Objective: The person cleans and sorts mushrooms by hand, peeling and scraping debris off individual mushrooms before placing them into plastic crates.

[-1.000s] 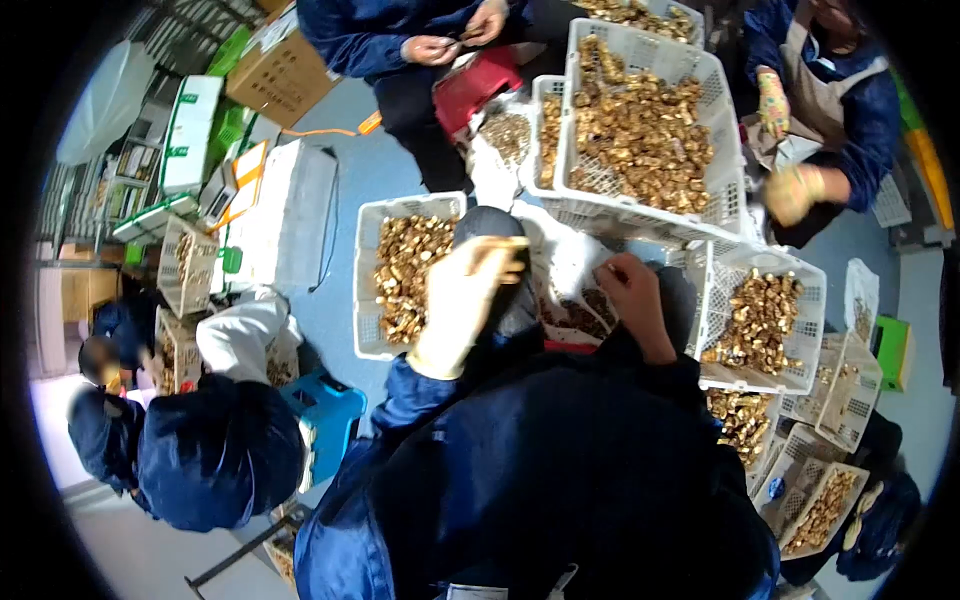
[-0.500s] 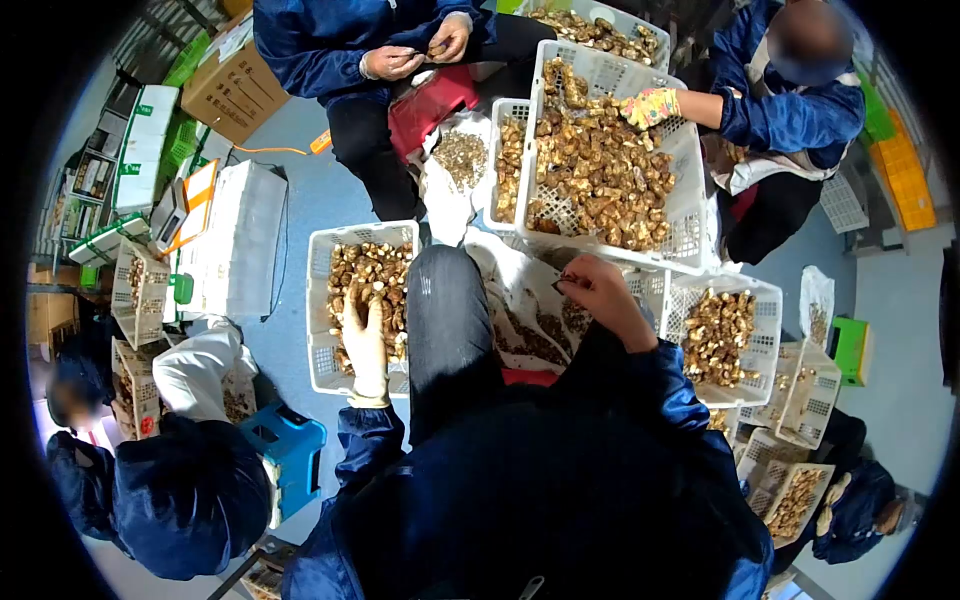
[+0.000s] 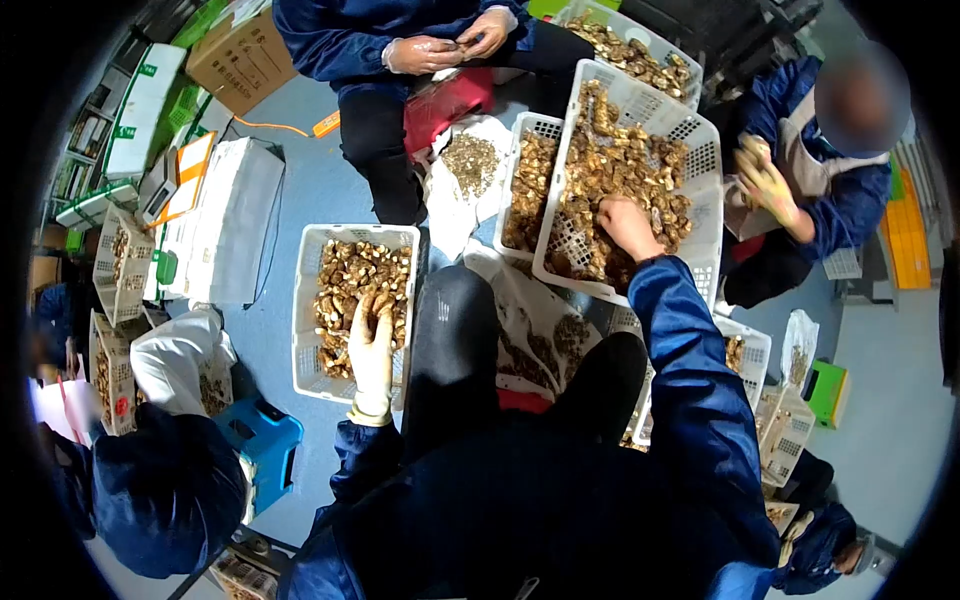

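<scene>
right grip (image 3: 630, 228): contents were indiscernible | right-side crate (image 3: 758, 352): was partly hidden by sleeve (image 3: 695, 350) | co-worker's head (image 3: 862, 98): was blurred | seated person (image 3: 345, 40): was cut by top edge

Blue-grey floor (image 3: 313, 178); blue plastic stool (image 3: 266, 438) lower left; cardboard box (image 3: 240, 62), shelves (image 3: 80, 165) upper left.

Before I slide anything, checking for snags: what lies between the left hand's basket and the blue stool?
The head view shows bare blue floor between the basket and blue stool.

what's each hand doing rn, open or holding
Left hand: at brown pieces; open or holding, can't be told.
Right hand: curled over other pieces; hold can't be told.
</scene>
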A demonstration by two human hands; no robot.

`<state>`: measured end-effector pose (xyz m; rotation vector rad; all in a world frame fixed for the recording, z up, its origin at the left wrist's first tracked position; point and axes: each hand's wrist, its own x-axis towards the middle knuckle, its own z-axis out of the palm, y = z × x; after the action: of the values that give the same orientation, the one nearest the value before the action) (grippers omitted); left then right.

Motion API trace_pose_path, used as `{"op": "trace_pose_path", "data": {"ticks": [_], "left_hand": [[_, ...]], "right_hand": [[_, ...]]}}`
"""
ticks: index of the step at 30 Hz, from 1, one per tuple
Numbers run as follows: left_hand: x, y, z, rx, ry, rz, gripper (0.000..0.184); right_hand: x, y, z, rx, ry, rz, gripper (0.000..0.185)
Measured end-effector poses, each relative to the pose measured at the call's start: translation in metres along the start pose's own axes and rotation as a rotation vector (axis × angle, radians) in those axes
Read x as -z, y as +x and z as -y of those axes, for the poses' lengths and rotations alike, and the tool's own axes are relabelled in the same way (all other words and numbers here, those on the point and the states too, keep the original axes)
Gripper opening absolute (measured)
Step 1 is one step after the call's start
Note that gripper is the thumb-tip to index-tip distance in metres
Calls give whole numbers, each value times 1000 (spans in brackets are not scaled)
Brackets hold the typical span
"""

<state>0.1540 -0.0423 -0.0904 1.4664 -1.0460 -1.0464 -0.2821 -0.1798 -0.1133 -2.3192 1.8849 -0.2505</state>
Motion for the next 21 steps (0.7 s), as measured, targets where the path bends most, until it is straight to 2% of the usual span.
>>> {"op": "trace_pose_path", "data": {"ticks": [2,3,7,11,14,17,21], "left_hand": [[2,0,-2,16,-14,-15,42],[3,0,-3,25,-32,-22,42],[10,2,4,20,26,-51,40],[10,3,-7,7,78,-44,40],[13,3,1,16,71,-52,39],[12,0,-4,10,28,-46,40],[6,-10,-27,-6,71,-42,41]], "right_hand": [[-18,16,-5,117,-89,144,11],[-28,22,-5,98,-180,249,10],[-60,23,-12,264,-447,181,16],[-41,14,8,265,-559,350,16],[-41,4,6,255,-434,271,15],[-52,2,-9,246,-393,329,14],[-38,4,-4,89,-145,300,16]]}}
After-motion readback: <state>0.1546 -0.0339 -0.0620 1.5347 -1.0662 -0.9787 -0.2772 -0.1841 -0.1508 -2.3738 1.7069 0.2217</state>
